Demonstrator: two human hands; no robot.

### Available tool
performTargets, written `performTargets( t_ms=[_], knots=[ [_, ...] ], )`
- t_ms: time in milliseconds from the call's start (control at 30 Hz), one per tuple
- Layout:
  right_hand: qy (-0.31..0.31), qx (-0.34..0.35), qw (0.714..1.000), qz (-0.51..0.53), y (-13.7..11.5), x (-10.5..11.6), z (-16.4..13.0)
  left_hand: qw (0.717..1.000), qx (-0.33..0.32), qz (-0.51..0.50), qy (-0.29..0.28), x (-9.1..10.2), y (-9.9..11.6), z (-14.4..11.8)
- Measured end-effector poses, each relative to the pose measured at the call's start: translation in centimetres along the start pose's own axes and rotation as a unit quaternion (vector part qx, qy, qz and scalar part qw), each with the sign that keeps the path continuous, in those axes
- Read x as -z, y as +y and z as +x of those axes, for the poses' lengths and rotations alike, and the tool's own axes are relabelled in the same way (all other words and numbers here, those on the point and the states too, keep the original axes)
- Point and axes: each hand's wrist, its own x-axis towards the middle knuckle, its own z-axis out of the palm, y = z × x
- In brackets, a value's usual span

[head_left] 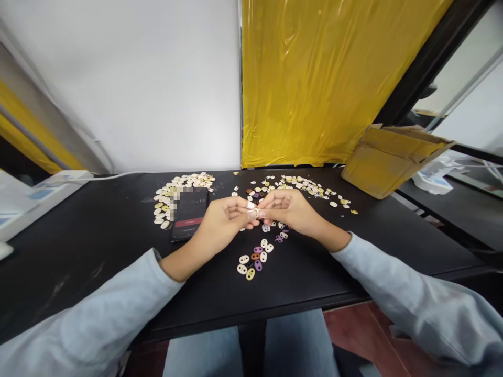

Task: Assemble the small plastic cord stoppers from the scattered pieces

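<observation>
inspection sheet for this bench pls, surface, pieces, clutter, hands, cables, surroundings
surface: black table, scuffed at the near left.
job's things: small oval link pieces; one pinched piece between both hands; joined chain lying in front; loose piles left and right.
clutter: phone with lit screen; cardboard box at far right.
grippers: left hand and right hand meet fingertip to fingertip on the piece.
cables: white cable along the back left edge.
surroundings: white wall, yellow plastic sheet.

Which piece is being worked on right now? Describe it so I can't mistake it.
On the black table, look right of the phone. There the left hand and right hand meet, pinching one small pale piece. It alone is off the table.
</observation>
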Motion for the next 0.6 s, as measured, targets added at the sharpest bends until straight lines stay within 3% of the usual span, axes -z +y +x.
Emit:
performTargets(
  t_ms=[167, 400, 500, 600],
  knots=[
    [-0.033, -0.007, 0.999, 0.033, 0.4, 0.9, 0.2, 1.0, -0.003, -0.017, -0.01, -0.1, 0.3, 0.0],
    [-0.063, -0.021, 0.998, 0.003, 0.0, 0.9, -0.1, 0.999, 0.0, -0.017, -0.029, -0.4, 0.0, 0.1],
    [-0.061, -0.02, 0.998, -0.021, -0.4, 0.9, -0.2, 0.999, -0.025, 0.017, -0.029, -0.1, 0.0, 0.2],
    [-0.049, -0.032, 0.995, -0.077, -0.9, 1.3, -0.3, 0.991, -0.068, 0.113, -0.028, 0.5, 0.4, 0.2]
  ],
)
